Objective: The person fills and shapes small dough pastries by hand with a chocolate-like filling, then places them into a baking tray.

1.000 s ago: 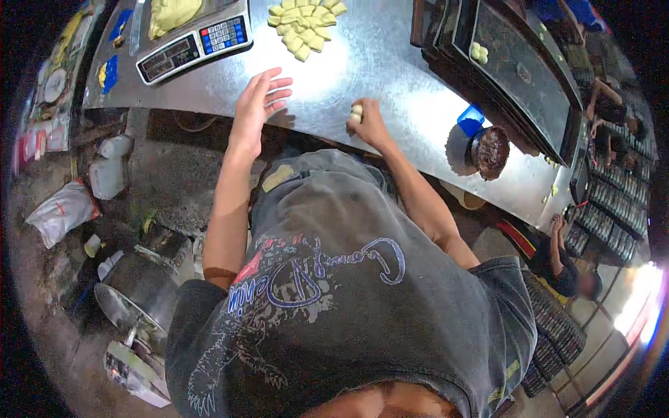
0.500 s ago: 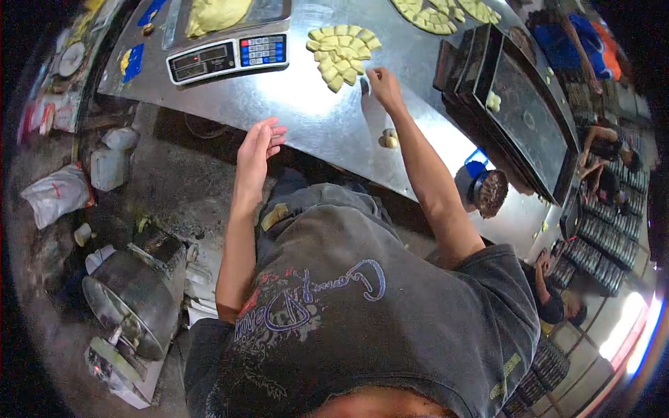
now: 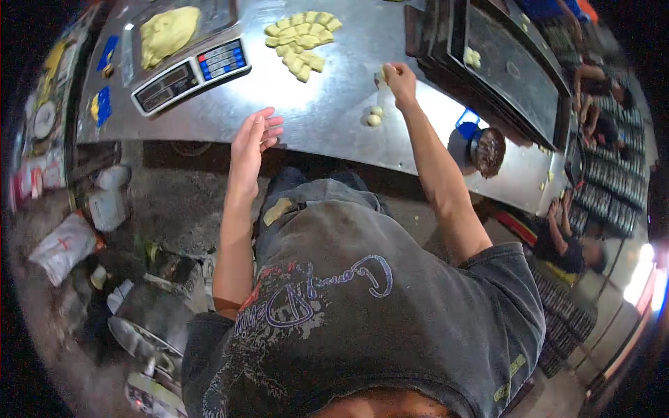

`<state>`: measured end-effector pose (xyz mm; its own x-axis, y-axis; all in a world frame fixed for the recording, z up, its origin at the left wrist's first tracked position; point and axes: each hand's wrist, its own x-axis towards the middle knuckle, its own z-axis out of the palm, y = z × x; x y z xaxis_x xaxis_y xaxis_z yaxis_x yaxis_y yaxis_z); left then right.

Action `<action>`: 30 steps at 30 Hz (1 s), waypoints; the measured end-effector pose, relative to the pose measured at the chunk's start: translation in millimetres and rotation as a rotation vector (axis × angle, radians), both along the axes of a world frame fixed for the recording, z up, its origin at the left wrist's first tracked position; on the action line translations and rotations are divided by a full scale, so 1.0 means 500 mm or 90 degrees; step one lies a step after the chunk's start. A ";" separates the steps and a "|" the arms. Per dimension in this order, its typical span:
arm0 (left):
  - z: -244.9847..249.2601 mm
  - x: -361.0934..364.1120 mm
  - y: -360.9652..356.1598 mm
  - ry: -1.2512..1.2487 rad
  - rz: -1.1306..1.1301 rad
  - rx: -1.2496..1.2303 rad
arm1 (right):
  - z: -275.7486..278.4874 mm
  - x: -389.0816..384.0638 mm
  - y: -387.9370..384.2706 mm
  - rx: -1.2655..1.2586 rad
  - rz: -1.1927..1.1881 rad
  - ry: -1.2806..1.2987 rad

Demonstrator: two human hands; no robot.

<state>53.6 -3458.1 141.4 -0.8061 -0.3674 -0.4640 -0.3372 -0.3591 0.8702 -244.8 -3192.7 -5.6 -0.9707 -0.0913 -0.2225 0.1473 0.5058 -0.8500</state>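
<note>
My left hand (image 3: 252, 143) hovers over the front edge of the metal table (image 3: 327, 132), fingers apart and holding nothing. To the right, my right hand (image 3: 399, 82) is pinched above the table, with a small pale bit, likely dough, at its fingertips. Just below it lie two small dough balls (image 3: 374, 120). A fan of cut dough pieces (image 3: 301, 42) lies farther back, between the hands. The digital scale (image 3: 191, 75) stands at the left, beside a tray holding a large dough lump (image 3: 168, 33).
Stacked dark trays (image 3: 512, 76) stand at the right, with dough on the top one. A round brown-topped container (image 3: 488, 151) is near the table's right edge. A mixer bowl (image 3: 150, 317) is at the lower left. Other people (image 3: 564, 244) are at the far right.
The view has shifted, so the scale and dough fan appear farther left. My right hand has moved away from the fan toward the dough balls. My left hand remains open.
</note>
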 end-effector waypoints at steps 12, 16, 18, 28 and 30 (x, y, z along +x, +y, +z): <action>0.053 -0.214 0.303 0.627 -0.116 -0.588 | 0.371 0.333 0.065 -0.559 0.142 -0.227; 0.061 -0.251 0.429 0.815 -0.093 -0.492 | 0.396 0.362 0.163 -0.852 0.069 -0.404; 0.067 -0.252 0.504 0.804 -0.139 -0.486 | 0.413 0.362 0.228 -0.932 0.053 -0.455; 0.041 -0.211 0.684 0.175 -0.672 -0.323 | 0.313 0.187 0.699 -0.183 -0.106 -0.176; 0.010 -0.198 0.670 0.218 -0.631 -0.369 | 0.154 0.123 0.815 0.118 -0.076 0.174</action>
